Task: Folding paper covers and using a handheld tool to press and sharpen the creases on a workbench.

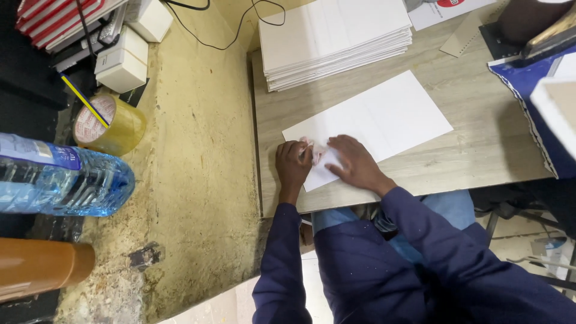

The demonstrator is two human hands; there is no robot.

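hands: left (293, 162), right (354, 162) pinching pale scrap (314, 150) on sheet (372, 123) | scrap mostly hidden

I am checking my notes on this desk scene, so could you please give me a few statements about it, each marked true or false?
1. Both hands rest on the near corner of the white sheet. True; the left hand and right hand meet there.
2. The white sheet lies on top of the stack of white boards. False; it lies flat on the wooden table, nearer the person than the stack.
3. A roll of yellowish tape sits on the ledge left of the table. True.
4. The water bottle stands upright on the table. False; it lies on its side at the left edge, off the table.
5. The person wears dark blue sleeves. True.
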